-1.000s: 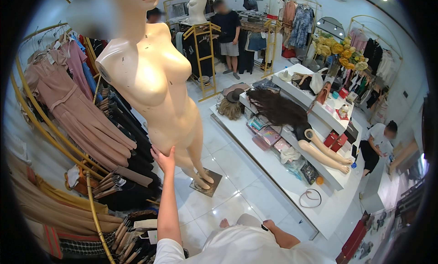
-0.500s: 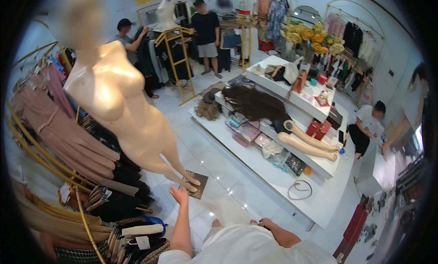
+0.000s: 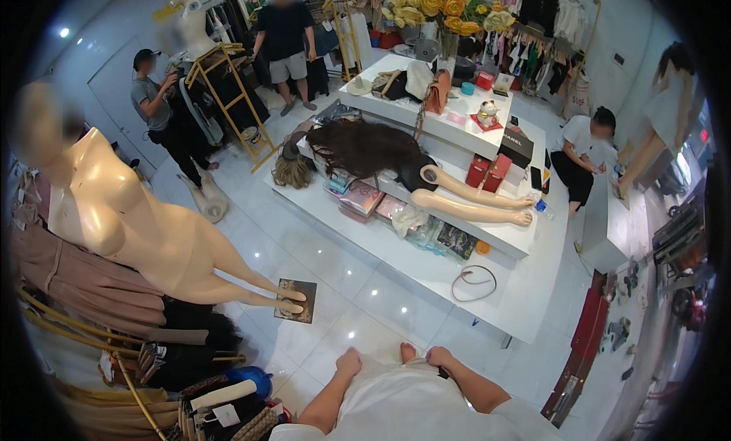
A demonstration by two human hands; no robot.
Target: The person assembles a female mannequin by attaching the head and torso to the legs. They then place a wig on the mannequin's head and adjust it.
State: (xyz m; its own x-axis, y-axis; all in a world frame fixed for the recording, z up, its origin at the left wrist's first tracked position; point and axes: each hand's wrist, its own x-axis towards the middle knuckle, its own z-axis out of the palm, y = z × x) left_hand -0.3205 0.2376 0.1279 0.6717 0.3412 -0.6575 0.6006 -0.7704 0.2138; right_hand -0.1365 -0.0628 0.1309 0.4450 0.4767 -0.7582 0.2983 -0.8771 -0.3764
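Observation:
My left hand point(image 3: 349, 362) is curled into a fist against the waist of my white shirt, holding nothing. My right hand point(image 3: 439, 356) rests closed on the other side of my waist, elbow out to the right. A bare beige mannequin point(image 3: 152, 235) stands to my left, leaning on its dark square base point(image 3: 295, 300) about an arm's length from my left hand. One of my bare feet shows between my hands on the white tile floor.
A white stepped display table point(image 3: 426, 266) ahead holds two loose mannequin arms point(image 3: 472, 201), a dark wig point(image 3: 365, 148), red boxes point(image 3: 487, 170) and a looped cord point(image 3: 474, 282). Clothes racks point(image 3: 76, 281) crowd my left. Two people point(image 3: 156, 106) stand by a gold rack point(image 3: 228, 98); another person point(image 3: 582, 148) sits at right.
My left hand has let go of the mannequin's thigh and dropped back to my waist. The mannequin now stands free, farther to my left in view.

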